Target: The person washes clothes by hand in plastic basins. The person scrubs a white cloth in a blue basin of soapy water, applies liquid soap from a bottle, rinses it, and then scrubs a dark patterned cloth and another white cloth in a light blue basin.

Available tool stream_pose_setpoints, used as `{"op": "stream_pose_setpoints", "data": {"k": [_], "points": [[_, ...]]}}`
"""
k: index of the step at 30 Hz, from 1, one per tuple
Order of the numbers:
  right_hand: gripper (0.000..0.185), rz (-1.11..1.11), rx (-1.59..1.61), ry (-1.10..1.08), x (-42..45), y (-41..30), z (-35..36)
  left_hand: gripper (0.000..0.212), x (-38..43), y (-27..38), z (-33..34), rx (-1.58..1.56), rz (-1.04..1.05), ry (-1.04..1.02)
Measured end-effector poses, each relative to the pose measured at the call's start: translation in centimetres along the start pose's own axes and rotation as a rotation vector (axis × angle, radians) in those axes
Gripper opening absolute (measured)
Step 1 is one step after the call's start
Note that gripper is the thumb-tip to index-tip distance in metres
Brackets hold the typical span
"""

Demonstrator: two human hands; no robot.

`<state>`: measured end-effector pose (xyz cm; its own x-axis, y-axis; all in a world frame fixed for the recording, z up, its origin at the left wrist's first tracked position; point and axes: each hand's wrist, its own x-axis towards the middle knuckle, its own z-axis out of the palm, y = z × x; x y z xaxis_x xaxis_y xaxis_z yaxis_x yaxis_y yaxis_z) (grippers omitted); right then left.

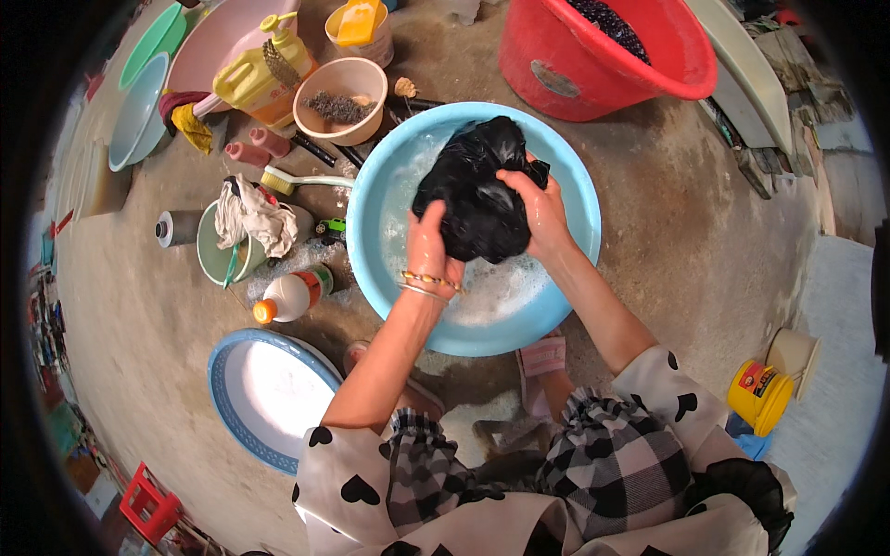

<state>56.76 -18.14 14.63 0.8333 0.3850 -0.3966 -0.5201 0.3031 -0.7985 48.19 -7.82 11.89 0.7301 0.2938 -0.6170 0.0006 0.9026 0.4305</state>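
Observation:
A bunched wet black cloth [480,198] is held above soapy water [494,295] in a light blue plastic basin [583,208]. My left hand [430,243] supports its lower left side, thumb up along the front and the other fingers mostly hidden beneath it. On the right side, my right hand [541,208] grips the cloth with the thumb on top and its fingers partly behind. Both hands look wet. Bracelets [430,279] circle my left wrist. Foam lies along the water's near side.
A red tub [549,76] with dark fabric stands at the far right. Left of the basin are a scrub brush [278,179], a white bottle with an orange cap [288,295] and a green bucket [208,243] with cloths. A blue-rimmed basin [221,389] sits near my left arm.

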Motion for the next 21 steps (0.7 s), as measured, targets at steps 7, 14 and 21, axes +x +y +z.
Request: {"op": "stream_pose_setpoints", "data": {"k": [7,14,21], "points": [[0.05,-0.833,-1.156,-0.272,-4.0,4.5,0.6,0.048,1.4,0.8,-2.6,-0.34,-0.138,-0.337],[0.026,-0.88,-1.363,-0.261,-4.5,3.9,3.6,0.045,1.1,-1.0,-3.4,-0.521,-0.238,-0.432],[0.021,-0.584,-1.234,-0.146,-2.0,3.7,3.7,0.03,0.9,-1.6,-2.5,-0.302,-0.219,-0.128]]}}
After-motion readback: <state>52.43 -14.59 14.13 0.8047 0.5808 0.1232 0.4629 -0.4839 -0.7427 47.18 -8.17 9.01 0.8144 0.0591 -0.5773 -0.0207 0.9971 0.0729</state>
